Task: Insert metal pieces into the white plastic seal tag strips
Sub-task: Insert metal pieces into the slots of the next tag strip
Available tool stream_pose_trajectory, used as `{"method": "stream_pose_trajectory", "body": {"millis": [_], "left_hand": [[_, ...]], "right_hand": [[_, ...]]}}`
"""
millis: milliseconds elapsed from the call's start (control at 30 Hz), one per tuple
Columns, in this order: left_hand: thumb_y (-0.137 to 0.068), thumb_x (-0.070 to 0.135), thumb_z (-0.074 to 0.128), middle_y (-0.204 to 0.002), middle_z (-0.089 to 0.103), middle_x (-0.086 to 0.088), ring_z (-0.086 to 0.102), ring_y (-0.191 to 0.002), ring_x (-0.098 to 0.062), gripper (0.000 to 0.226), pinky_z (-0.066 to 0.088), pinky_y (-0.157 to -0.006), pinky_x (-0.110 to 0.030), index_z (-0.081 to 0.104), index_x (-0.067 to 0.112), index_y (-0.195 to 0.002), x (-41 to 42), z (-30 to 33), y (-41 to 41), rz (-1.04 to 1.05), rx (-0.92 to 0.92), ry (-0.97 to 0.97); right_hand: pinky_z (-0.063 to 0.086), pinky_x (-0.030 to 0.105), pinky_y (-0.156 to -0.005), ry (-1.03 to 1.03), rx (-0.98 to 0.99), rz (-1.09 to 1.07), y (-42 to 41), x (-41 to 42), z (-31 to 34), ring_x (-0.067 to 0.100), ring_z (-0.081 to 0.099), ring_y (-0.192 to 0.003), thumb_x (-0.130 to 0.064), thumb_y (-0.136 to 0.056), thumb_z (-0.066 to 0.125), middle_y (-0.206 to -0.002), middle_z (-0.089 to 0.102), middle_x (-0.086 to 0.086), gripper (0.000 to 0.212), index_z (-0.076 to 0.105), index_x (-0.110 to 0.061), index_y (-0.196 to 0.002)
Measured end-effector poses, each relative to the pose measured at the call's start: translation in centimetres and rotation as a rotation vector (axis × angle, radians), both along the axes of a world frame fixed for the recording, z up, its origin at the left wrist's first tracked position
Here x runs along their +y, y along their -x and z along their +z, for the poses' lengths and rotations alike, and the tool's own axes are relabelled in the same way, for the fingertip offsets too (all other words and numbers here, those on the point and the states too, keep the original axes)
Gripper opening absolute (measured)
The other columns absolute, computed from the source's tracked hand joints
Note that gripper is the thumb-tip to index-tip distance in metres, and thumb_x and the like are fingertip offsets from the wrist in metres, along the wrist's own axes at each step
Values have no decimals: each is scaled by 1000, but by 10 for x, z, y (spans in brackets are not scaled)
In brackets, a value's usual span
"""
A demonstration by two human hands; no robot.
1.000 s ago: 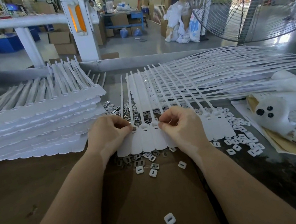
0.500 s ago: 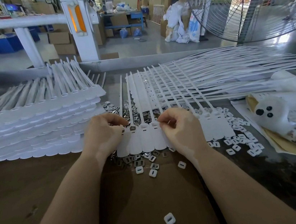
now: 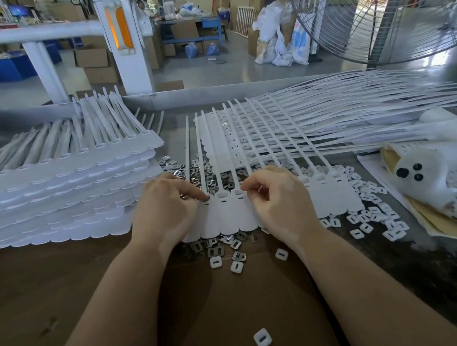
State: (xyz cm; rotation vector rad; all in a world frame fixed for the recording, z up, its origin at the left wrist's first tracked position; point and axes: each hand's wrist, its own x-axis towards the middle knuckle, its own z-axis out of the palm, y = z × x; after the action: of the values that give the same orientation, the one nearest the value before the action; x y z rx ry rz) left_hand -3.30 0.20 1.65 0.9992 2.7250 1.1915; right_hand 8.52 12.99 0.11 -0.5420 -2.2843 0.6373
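Observation:
A joined row of white seal tag strips (image 3: 228,216) lies flat in front of me, tails running away toward the back. My left hand (image 3: 165,210) rests on the row's left end, its fingertip pressing a small metal piece (image 3: 206,199) at a tag's slot. My right hand (image 3: 277,198) rests on the row further right, fingers curled, pinching something small at a tag head. Loose metal pieces (image 3: 192,174) lie heaped behind the row, and more metal pieces (image 3: 216,245) show under its near edge.
A tall stack of tag rows (image 3: 58,195) fills the left. More strips (image 3: 330,118) fan out at the back right. Small white plastic caps (image 3: 372,212) are scattered on the right, one cap (image 3: 262,338) near me. A white cloth bundle (image 3: 436,174) lies far right.
My left hand has shifted slightly right, its fingertip now down on the tag slot. My right hand has hardly moved.

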Motion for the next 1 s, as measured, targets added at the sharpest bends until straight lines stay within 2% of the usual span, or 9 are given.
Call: {"method": "stream_pose_trajectory", "body": {"millis": [100, 200, 333, 467, 633, 867, 1000], "left_hand": [[-81, 2, 53, -84, 52, 16, 48, -91, -13, 36, 35, -70, -23, 65, 32, -67, -1, 1, 3, 93, -12, -54], [-78, -3, 49, -92, 55, 8, 48, -88, -15, 39, 36, -69, -24, 64, 30, -64, -3, 1, 5, 154, 9, -40], [-80, -4, 46, -97, 52, 9, 51, -94, -17, 39, 39, -73, -25, 70, 26, -69, -3, -1, 5, 143, 45, 13], [-79, -4, 46, -95, 52, 9, 51, -95, -19, 42, 39, -72, -26, 65, 30, -62, -2, -1, 7, 158, 55, 6], [-78, -3, 49, -90, 50, 12, 45, -86, -11, 42, 35, -70, -23, 63, 33, -61, -2, -3, 8, 144, 87, 48], [-78, 0, 49, -88, 49, 12, 47, -75, -11, 43, 32, -53, -18, 62, 36, -58, -3, -2, 6, 158, 86, 45], [-76, 7, 54, -89, 52, 11, 50, -80, -15, 34, 36, -60, -23, 62, 35, -59, -5, 0, 6, 157, 46, 23]], "right_hand": [[43, 21, -76, -3, 4, 3, 0, 0, 0, 11, 53, -82, -3, -83, 61, -82, 64, -2, 14, 71, -13, -84], [42, 20, -76, -3, 2, 4, -1, 0, 1, 11, 52, -82, -3, -83, 61, -83, 64, -2, 14, 71, -13, -85], [43, 22, -76, -21, -6, 0, -1, 1, 0, 12, 51, -82, -3, -83, 60, -82, 63, -1, 13, 70, -12, -84], [39, 20, -73, -60, -18, -8, 0, 0, 0, 9, 47, -81, -4, -83, 60, -80, 59, -3, 13, 70, -12, -84], [41, 21, -75, -76, -25, -7, -1, 0, 0, 10, 48, -83, -4, -83, 60, -81, 61, -2, 13, 70, -12, -85], [40, 20, -76, -73, -34, -9, -1, -1, 0, 12, 50, -85, -5, -83, 60, -82, 61, -1, 13, 70, -12, -85], [41, 21, -76, -76, -31, -11, 0, -1, 0, 12, 49, -83, -5, -83, 60, -80, 58, -3, 12, 70, -11, -85]]}}
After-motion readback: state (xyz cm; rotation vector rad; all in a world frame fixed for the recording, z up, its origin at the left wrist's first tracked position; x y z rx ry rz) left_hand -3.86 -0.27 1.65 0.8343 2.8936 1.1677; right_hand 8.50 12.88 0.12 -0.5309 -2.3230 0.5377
